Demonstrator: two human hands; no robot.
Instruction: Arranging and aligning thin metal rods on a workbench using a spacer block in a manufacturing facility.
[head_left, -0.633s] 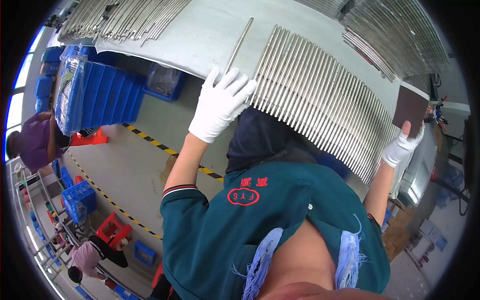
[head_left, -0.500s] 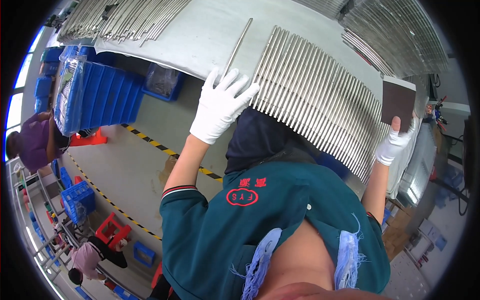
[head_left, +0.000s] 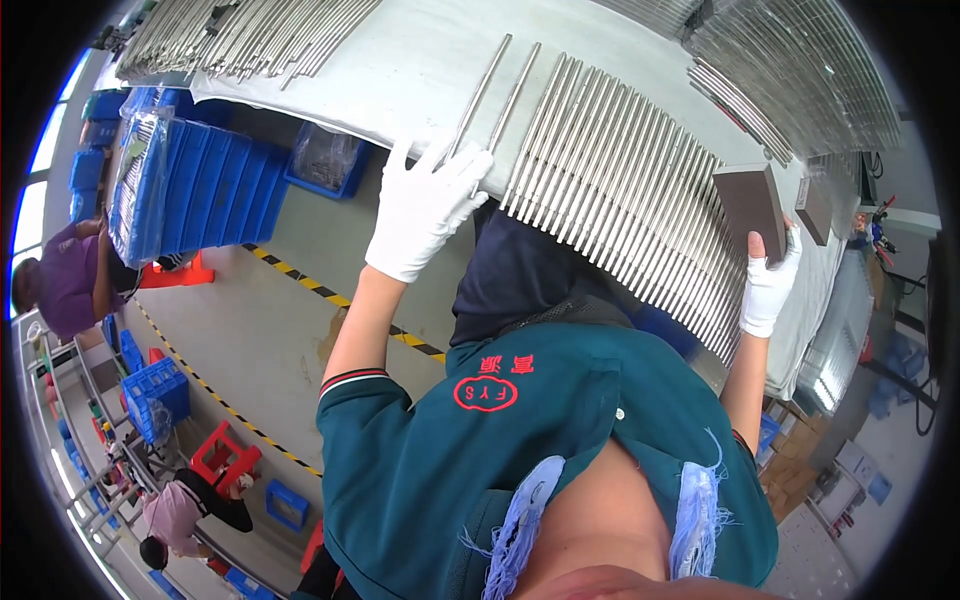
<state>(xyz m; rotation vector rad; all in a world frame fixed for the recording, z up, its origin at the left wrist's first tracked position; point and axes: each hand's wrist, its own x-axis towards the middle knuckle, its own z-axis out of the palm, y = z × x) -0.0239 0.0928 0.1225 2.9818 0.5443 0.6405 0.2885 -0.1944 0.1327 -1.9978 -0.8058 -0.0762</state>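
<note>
My left hand, in a white glove, has its fingers stretched and parted at the near ends of two loose metal rods. One loose rod lies further left; the other loose rod is closer to the row. To their right, many slim silver rods lie side by side, their near ends past the table edge. My right hand, gloved with a bare thumb, grips a dark brown sanding block over the row's right end. A second brown block rests just right of that hand.
The table has a white cover. More rods are heaped at the far left, and stacked rods lie at the far right. Blue crates stand left on the floor, near a striped floor line. Two other people are at left.
A second rod now lies apart from the row, beside the first. My left hand has shifted slightly left. My right hand has brought the sanding block left over the rods, revealing the second block.
</note>
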